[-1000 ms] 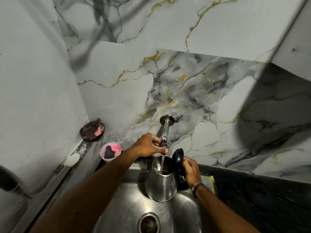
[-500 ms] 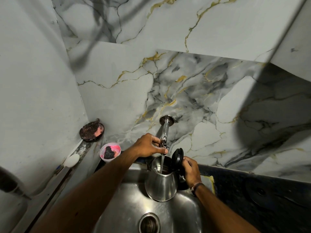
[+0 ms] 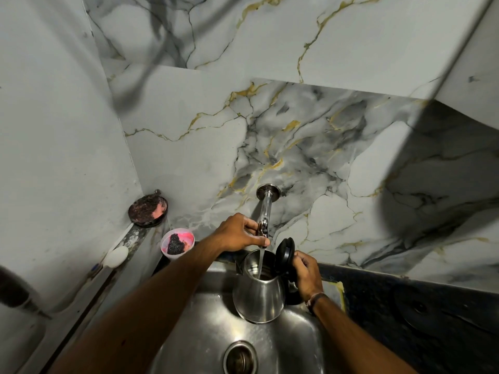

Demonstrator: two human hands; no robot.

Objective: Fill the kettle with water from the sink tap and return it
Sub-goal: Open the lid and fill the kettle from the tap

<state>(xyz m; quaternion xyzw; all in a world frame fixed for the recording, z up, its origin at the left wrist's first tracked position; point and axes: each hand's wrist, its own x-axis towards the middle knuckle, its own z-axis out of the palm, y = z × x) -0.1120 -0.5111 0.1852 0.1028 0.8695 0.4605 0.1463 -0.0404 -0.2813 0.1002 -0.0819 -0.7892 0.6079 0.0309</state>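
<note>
A steel kettle [image 3: 259, 298] stands upright over the steel sink [image 3: 205, 327], its black lid [image 3: 284, 255] flipped open to the right. My right hand [image 3: 306, 273] grips the kettle's black handle. A chrome tap [image 3: 266, 209] juts from the marble wall, and my left hand [image 3: 239, 234] is closed on its handle near the spout. A thin stream of water [image 3: 260, 261] runs from the spout into the kettle's open mouth.
A pink cup [image 3: 177, 242] with a dark scrubber sits at the sink's back left corner. A round dish [image 3: 148, 211] leans in the wall corner above it. A dark counter [image 3: 421, 306] lies right of the sink. The drain [image 3: 239, 359] is below the kettle.
Nothing has visibly shifted; both hands and the kettle keep their places while water keeps running.
</note>
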